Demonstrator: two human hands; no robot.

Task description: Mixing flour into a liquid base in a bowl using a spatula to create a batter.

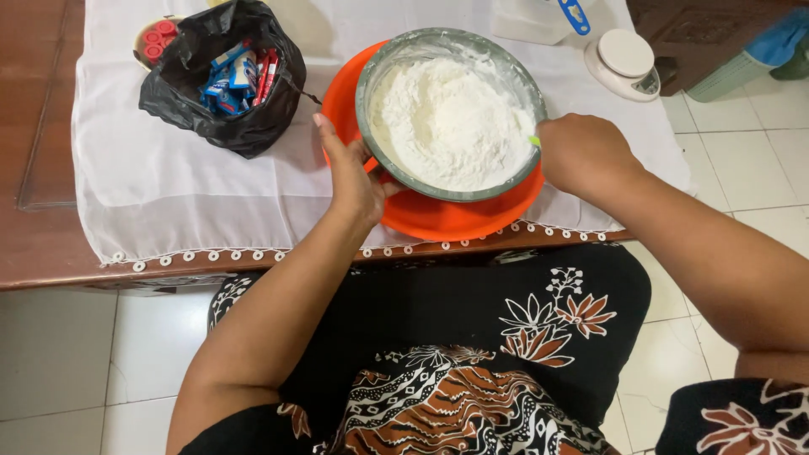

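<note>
Left hand (354, 173) spread flat against grey bowl (451, 114) of flour, right hand (581, 152) fisted round a green-tipped utensil (534, 141), orange basin (438, 211) beneath, black bag (223, 76) nearby on worktop (34, 244)

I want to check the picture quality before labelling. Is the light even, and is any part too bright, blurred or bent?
Head view: soft, even light with faint shadows; the flour in the grey bowl is nearly washed out, so its surface shows little texture; the left hand and right hand are sharp, with no motion blur; the table edge bows slightly from the wide lens.
</note>
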